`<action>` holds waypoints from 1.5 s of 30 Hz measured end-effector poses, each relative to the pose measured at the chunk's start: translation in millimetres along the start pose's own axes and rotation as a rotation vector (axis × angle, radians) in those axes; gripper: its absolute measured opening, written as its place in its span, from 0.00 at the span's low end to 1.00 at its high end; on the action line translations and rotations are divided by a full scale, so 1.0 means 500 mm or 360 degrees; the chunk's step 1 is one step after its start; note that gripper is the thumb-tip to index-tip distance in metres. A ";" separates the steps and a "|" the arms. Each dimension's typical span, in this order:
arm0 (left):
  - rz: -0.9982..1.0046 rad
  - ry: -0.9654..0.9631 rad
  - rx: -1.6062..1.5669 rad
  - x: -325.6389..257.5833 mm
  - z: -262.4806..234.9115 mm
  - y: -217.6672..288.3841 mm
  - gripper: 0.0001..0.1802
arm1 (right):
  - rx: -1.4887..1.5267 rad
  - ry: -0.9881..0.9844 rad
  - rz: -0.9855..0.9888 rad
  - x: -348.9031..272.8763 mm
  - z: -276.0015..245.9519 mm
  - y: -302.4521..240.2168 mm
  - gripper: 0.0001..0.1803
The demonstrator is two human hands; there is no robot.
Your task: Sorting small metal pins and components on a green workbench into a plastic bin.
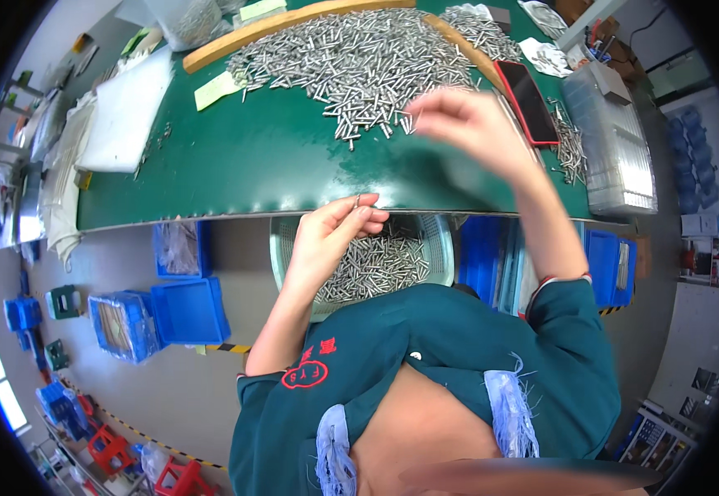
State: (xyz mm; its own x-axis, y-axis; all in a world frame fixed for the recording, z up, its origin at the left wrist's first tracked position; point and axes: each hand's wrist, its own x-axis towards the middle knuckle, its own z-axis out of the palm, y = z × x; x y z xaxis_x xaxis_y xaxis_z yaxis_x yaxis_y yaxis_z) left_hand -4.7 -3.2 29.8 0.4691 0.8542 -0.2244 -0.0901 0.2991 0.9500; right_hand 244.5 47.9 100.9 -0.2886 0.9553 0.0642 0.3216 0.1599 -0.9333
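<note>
A big heap of small silvery metal pins (351, 62) lies on the green tabletop (252, 174). At the table's front edge my left hand (332, 230) has thumb and forefinger pinched together on a small metal pin (357, 202). That hand is above a pale green plastic basket (445, 252) that holds many similar pins (380, 263). My right hand (471, 128) hovers at the near right edge of the heap, its fingertips close to the outermost pins. Motion blurs its fingers, and whether they hold a pin cannot be made out.
Wooden strips (293, 25) border the heap. To its right lie a red-edged phone (529, 103), a smaller pile of pins (570, 145) and stacked clear plastic trays (611, 140). A white foam sheet (128, 112) is at the left. Blue bins (190, 310) stand on the floor.
</note>
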 end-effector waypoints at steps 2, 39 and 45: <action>0.0039 -0.0037 -0.0034 -0.001 0.007 0.004 0.18 | 0.0101 -0.0081 -0.0027 -0.049 0.079 0.013 0.15; 0.0021 -0.0100 0.0480 -0.034 0.004 0.029 0.14 | 0.1367 -0.0117 0.0588 -0.092 0.162 0.047 0.20; -0.0105 0.0250 0.0877 -0.033 -0.035 0.047 0.10 | 0.1511 -0.0148 0.0683 -0.099 0.157 0.045 0.20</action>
State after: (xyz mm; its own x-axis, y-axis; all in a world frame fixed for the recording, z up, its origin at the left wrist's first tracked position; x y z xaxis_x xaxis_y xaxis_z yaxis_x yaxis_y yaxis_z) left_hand -30.1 -3.0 52.0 0.3182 0.9068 -0.2765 0.4259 0.1239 0.8963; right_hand 195.3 -15.0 48.9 -0.3991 0.8561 -0.3283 -0.4151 -0.4880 -0.7678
